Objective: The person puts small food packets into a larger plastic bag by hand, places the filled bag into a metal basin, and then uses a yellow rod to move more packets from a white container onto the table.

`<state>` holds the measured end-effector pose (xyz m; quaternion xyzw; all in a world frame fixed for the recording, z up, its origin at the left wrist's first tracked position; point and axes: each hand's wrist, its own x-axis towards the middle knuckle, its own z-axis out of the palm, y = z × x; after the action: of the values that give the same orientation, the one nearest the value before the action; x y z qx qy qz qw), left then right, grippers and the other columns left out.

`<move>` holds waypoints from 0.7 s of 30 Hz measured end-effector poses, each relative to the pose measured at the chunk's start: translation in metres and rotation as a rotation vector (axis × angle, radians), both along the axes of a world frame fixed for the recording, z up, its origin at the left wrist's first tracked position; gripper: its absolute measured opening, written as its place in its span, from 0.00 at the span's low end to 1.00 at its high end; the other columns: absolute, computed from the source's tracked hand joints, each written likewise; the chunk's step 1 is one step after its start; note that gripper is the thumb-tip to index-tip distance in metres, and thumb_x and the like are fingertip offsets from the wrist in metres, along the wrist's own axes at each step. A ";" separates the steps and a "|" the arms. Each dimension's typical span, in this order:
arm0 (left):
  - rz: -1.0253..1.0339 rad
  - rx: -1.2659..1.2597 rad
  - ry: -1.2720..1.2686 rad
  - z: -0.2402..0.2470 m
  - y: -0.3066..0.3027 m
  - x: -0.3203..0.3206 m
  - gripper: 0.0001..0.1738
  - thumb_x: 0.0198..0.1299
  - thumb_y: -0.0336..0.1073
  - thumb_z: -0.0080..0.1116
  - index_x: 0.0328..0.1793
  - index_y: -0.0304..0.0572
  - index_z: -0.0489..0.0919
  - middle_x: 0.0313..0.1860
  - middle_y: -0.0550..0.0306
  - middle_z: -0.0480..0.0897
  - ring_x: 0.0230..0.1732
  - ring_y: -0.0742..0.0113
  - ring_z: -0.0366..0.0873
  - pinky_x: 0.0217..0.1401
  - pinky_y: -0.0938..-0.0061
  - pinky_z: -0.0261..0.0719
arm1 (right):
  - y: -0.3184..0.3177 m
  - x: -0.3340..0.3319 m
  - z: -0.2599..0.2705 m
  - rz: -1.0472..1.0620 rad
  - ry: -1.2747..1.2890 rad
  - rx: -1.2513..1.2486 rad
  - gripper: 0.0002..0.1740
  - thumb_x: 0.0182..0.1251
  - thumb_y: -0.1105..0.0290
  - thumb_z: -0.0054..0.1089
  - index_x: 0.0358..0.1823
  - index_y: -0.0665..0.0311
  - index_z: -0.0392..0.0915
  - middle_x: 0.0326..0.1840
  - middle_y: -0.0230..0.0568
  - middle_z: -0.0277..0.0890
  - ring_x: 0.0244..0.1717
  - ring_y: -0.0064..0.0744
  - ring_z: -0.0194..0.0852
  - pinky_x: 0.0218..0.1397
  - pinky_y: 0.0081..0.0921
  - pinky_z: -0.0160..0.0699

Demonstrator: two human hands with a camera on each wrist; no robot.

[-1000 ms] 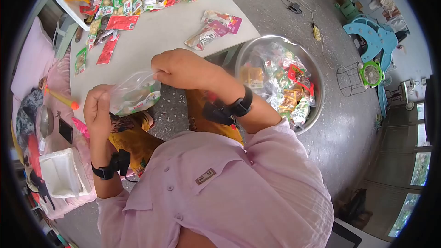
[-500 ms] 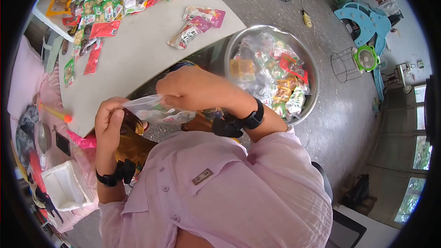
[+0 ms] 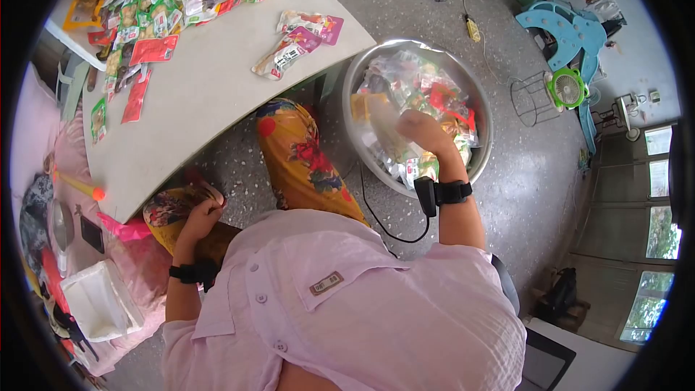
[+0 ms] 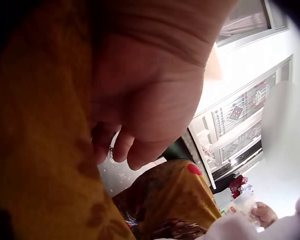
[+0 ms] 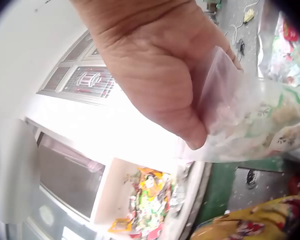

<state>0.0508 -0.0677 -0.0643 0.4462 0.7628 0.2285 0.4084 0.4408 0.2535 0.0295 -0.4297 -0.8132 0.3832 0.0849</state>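
My right hand point(image 3: 422, 130) is over the metal basin point(image 3: 487, 127), pinching the top of a clear plastic bag point(image 5: 270, 122). Through the bag, small packets with green print show in the right wrist view. Motion blurs the bag in the head view, where it overlaps the basin's load of bagged snack packets point(image 3: 452, 98). On the left, my left hand point(image 3: 203, 219) is down at the thigh in yellow flowered trousers point(image 3: 304, 145). Its fingers point(image 4: 140, 152) hang loosely curled and hold nothing.
A white table point(image 3: 217, 72) carries a heap of colourful snack packets point(image 3: 156, 11). Two purple-ended packets point(image 3: 293, 47) lie near its right edge. At lower left is a white foam box point(image 3: 101, 300) on pink cloth. A green fan point(image 3: 567, 88) stands far right.
The right hand has carried the plastic bag from in front of the body rightward over the basin. The left hand has let go of the bag and dropped to the thigh.
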 end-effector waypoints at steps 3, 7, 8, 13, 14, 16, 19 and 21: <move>0.026 0.020 -0.043 -0.007 0.000 -0.002 0.08 0.50 0.34 0.53 0.32 0.37 0.73 0.27 0.59 0.75 0.32 0.74 0.70 0.37 0.78 0.69 | 0.024 0.033 -0.060 -0.239 0.024 -0.300 0.10 0.52 0.66 0.51 0.28 0.67 0.72 0.23 0.34 0.68 0.23 0.23 0.68 0.28 0.21 0.67; 0.047 -0.015 -0.020 -0.011 -0.002 -0.003 0.08 0.50 0.34 0.53 0.33 0.37 0.73 0.28 0.55 0.76 0.31 0.70 0.71 0.37 0.76 0.69 | 0.047 0.070 -0.113 -0.429 0.056 -0.327 0.09 0.49 0.68 0.52 0.27 0.68 0.72 0.21 0.34 0.69 0.20 0.23 0.68 0.24 0.21 0.68; 0.055 -0.024 -0.025 -0.012 -0.002 -0.004 0.08 0.50 0.34 0.53 0.33 0.37 0.73 0.28 0.55 0.75 0.32 0.70 0.71 0.37 0.76 0.69 | 0.053 0.074 -0.116 -0.455 0.062 -0.298 0.09 0.49 0.68 0.52 0.26 0.68 0.72 0.20 0.33 0.69 0.19 0.23 0.68 0.23 0.21 0.68; 0.094 -0.060 0.025 -0.013 0.002 -0.005 0.08 0.50 0.34 0.53 0.33 0.36 0.74 0.28 0.53 0.75 0.32 0.67 0.72 0.37 0.74 0.70 | 0.131 0.124 -0.153 -0.648 0.056 -0.056 0.09 0.48 0.68 0.52 0.25 0.68 0.72 0.18 0.34 0.69 0.19 0.21 0.68 0.24 0.20 0.67; 0.091 -0.066 0.046 -0.016 0.001 -0.007 0.09 0.50 0.35 0.53 0.33 0.36 0.74 0.28 0.53 0.75 0.32 0.66 0.72 0.38 0.74 0.70 | 0.155 0.138 -0.156 -0.618 -0.027 0.067 0.09 0.48 0.68 0.52 0.25 0.67 0.73 0.19 0.38 0.70 0.20 0.24 0.69 0.25 0.23 0.68; 0.093 -0.087 0.067 -0.020 0.000 -0.012 0.09 0.50 0.35 0.53 0.32 0.36 0.74 0.28 0.52 0.75 0.33 0.65 0.73 0.38 0.73 0.70 | 0.202 0.159 -0.154 -0.624 -0.159 0.372 0.09 0.48 0.67 0.51 0.26 0.66 0.73 0.22 0.46 0.72 0.24 0.34 0.73 0.28 0.29 0.70; 0.119 -0.121 0.064 -0.025 -0.001 -0.018 0.09 0.51 0.35 0.53 0.32 0.36 0.74 0.29 0.51 0.75 0.33 0.63 0.73 0.38 0.72 0.70 | 0.247 0.148 -0.134 -0.726 -0.255 0.586 0.09 0.50 0.67 0.47 0.27 0.64 0.73 0.28 0.52 0.73 0.31 0.48 0.73 0.34 0.38 0.69; 0.146 -0.129 0.059 -0.032 -0.004 -0.023 0.09 0.51 0.35 0.52 0.32 0.36 0.73 0.29 0.51 0.75 0.33 0.64 0.73 0.38 0.72 0.70 | 0.267 0.131 -0.117 -0.759 -0.270 0.598 0.10 0.51 0.67 0.45 0.27 0.64 0.73 0.30 0.53 0.73 0.34 0.52 0.72 0.37 0.40 0.69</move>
<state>0.0279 -0.0718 -0.0966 0.3686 0.8181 0.1950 0.3959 0.5714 0.5205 -0.0873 -0.6977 -0.6776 0.0164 0.2320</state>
